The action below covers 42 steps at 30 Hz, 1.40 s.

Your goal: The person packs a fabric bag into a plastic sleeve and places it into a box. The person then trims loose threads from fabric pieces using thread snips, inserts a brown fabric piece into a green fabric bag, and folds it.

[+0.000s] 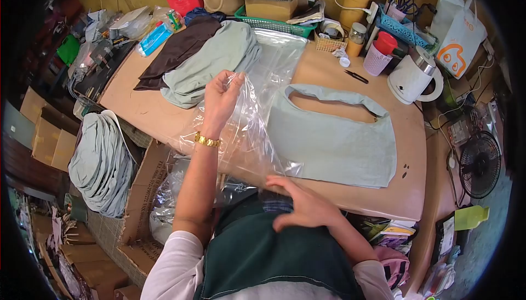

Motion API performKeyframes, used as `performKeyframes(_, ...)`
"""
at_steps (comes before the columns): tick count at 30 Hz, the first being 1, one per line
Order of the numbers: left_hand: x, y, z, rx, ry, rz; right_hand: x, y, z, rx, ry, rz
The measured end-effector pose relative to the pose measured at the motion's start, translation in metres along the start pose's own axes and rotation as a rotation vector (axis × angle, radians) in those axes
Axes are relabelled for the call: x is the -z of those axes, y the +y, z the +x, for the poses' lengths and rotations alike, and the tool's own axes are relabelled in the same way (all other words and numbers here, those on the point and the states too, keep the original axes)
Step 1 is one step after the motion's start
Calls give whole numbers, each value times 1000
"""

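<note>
Up high, your left hand [226, 89] pinched the thin, shiny, clear plastic [253, 122], seemingly so it hung loose, while your right hand [307, 206] spread its fingers by the lower edge, and the pale green cloth bag [334, 144] lay flat on the brown table [411, 135], perhaps to stay smooth.

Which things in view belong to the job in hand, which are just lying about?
Likely in the job:
- clear plastic, gripped by the left hand
- flat grey-green cloth piece
- grey-green cloth pile

Likely just lying about:
- white kettle
- black fan
- red cup
</note>
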<state>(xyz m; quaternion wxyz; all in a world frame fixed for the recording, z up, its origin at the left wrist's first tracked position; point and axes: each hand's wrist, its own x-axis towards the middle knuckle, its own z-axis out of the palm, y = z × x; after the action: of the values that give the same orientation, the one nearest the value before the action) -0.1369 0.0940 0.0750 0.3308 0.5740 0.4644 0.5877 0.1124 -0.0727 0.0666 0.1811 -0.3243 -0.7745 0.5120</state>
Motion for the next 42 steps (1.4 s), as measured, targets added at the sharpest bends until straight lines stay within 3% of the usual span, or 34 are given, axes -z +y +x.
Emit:
performKeyframes(1, 0, -1, 0, 21, 27, -27, -4, 19, 3, -1, 0, 3)
performKeyframes(3, 11, -2, -1, 11, 53, -11, -11, 74, 14, 86, 68, -464)
performKeyframes(4, 18, -3, 2, 0, 86, 0, -3, 56, 9, -17, 141, -102)
performKeyframes(5, 24, -3, 3, -3, 90, 0, -2, 48, 8, -13, 140, -104)
performKeyframes(8, 40, -4, -2, 90, 147, -108, -14, 46, 5, 222, 486, -366)
performKeyframes(10, 45, -18, -5, 119, 138, -140, -13, 64, 6, 382, 517, -736)
performKeyframes(11, 46, -24, -5, 144, 142, -174, -12, 67, 1, 380, 523, -743)
performKeyframes(13, 48, -35, -8, 120, 143, -295, -8, 77, -19, -57, 673, 369)
performKeyframes(15, 44, -35, -20, 104, 136, -409, 41, 90, -58, -1, 935, 431)
performKeyframes(16, 35, -29, -34, 211, 45, -440, 62, 88, -73, 28, 1066, 498)
performKeyframes(18, 6, -19, -60, 352, -168, -444, 105, 131, -115, -467, 1026, -115)
performKeyframes(19, -13, -14, -73, 383, -285, -421, 106, 122, -115, -477, 1039, -116)
performKeyframes(21, -46, -1, -90, 301, -427, -185, 112, 80, -103, -388, 1367, -1075)
performKeyframes(23, -71, 8, -101, 222, -469, -178, 93, 32, -65, -93, 1296, -579)
performKeyframes(25, -79, 22, -107, 134, -522, -160, 52, -5, -17, 33, 1127, -513)
performKeyframes(27, -81, 38, -107, 136, -535, -187, 29, 2, 11, 39, 895, -161)
performKeyframes(28, -78, 35, -106, 180, -491, -235, 28, 6, 11, 45, 901, -167)
performKeyframes(30, -61, 32, -94, 133, -460, -202, 28, 12, 9, -54, 544, 636)
performKeyframes(31, -51, 31, -90, 100, -430, -164, 31, 12, 4, -56, 540, 637)
performKeyframes(33, -34, 32, -80, 136, -403, -196, 41, 12, -11, -86, 177, 510)
performKeyframes(34, -26, 31, -77, 151, -364, -161, 44, 14, -16, -84, 178, 512)
performKeyframes(36, -7, 28, -64, 170, -220, -199, 48, 20, -31, -21, -74, 279)
performKeyframes(37, 5, 26, -54, 176, -113, -270, 50, 27, -40, -23, -72, 277)
performKeyframes(39, 36, 13, -35, 150, -63, -352, 55, 43, -56, 205, -114, 168)
performKeyframes(40, 43, 12, -33, 151, -63, -356, 61, 41, -60, 275, -155, 188)
performKeyframes(42, 50, 14, -32, 200, -123, -646, 71, 41, -79, 268, -86, 283)
